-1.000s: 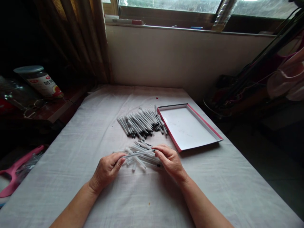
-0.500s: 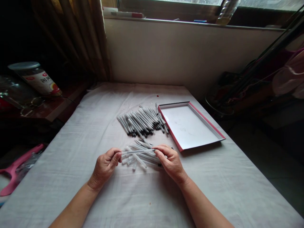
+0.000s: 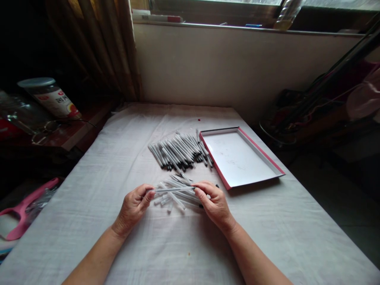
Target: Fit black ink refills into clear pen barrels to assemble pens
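A thin pen [image 3: 174, 190] with a clear, pale barrel is stretched level between my two hands. My left hand [image 3: 135, 206] pinches its left end between thumb and fingers, where a small dark bit shows. The other end, dark at the tip, sits in the closed thumb and fingers of my right hand [image 3: 214, 202]. Below and behind the held pen lies a loose heap of clear pen parts [image 3: 178, 202], partly covered by my right hand. Farther back, a large pile of pens [image 3: 178, 150] lies roughly side by side, black ends toward me.
A shallow white box lid [image 3: 240, 158] with red sides lies right of the pens. Pale cloth [image 3: 142, 253] covers the table. At left are a jar [image 3: 56, 99], glasses [image 3: 44, 132] and a pink plastic object [image 3: 20, 213]. A wall [image 3: 208, 63] stands behind.
The view has shifted slightly, so things sit a little farther right. Both hands still hold the same pen, and a small dark bit now shows at my left fingers.
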Tool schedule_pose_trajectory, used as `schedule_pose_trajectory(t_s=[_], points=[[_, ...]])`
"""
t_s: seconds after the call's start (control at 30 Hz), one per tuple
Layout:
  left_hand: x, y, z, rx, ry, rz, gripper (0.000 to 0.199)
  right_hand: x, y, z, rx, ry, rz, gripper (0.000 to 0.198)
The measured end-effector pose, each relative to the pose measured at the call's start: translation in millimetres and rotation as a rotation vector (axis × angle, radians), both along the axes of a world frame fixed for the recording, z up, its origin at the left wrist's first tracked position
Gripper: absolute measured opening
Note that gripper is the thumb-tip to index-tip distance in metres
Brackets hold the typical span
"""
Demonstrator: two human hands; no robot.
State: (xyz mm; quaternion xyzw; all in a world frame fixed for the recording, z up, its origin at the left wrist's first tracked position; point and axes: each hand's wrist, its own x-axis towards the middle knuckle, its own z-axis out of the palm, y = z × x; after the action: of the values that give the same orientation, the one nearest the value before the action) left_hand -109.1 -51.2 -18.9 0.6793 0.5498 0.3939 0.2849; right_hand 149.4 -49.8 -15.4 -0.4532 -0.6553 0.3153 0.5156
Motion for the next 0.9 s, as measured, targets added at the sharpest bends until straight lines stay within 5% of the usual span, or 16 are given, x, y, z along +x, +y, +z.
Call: schedule_pose_trajectory(t_s=[0.73,0.9], points=[[2,-1,2.9,0.070,-0.003,-0.044,0.024,0,0,2,-0.021,0.001,-0.041,0.017],[5,-3,0.5,0.032,-0.001,0.033,0.029,0,-1,3,-0.030,0.009,-0.042,0.017]])
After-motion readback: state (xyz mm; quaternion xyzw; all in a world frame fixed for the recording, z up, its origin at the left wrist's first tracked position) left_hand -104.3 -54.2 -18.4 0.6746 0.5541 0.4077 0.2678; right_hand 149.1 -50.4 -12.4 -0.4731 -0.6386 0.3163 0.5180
